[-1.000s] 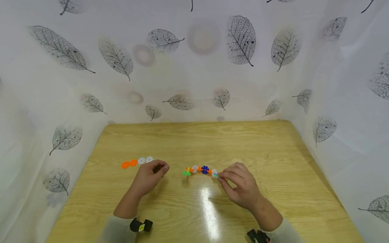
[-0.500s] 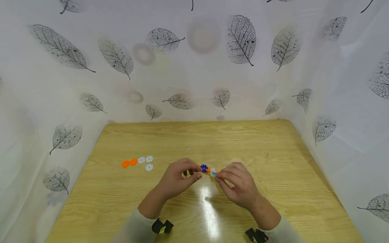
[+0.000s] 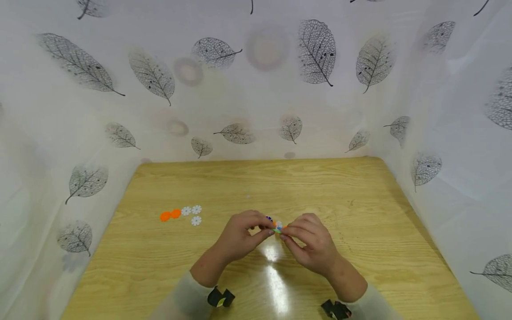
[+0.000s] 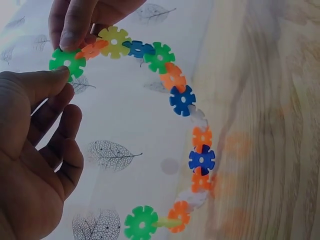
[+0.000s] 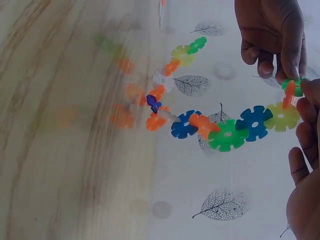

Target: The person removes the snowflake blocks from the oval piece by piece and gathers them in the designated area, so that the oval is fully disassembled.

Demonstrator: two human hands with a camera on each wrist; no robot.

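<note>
A chain of interlocking plastic snowflake discs (image 4: 201,160) in green, yellow, orange, blue and white curves in an open loop. In the head view my left hand (image 3: 244,233) and right hand (image 3: 314,242) meet fingertip to fingertip over the table. Both pinch one end of the chain, around a green disc (image 4: 67,64) beside an orange disc (image 4: 93,49). At the other end hangs another green disc (image 4: 141,223), held by neither hand. In the right wrist view the chain's dark blue disc (image 5: 153,103) lies far from my fingers. My hands hide part of the chain in the head view.
Loose discs lie on the wooden table (image 3: 320,186) left of my hands: two orange discs (image 3: 170,215) side by side, and three white discs (image 3: 196,221) near them. Leaf-printed white sheeting (image 3: 260,102) rises behind and beside the table.
My left hand has left a white disc beside the other loose ones and moved right to the chain. It now pinches the chain's end with my right hand, which has barely moved.
</note>
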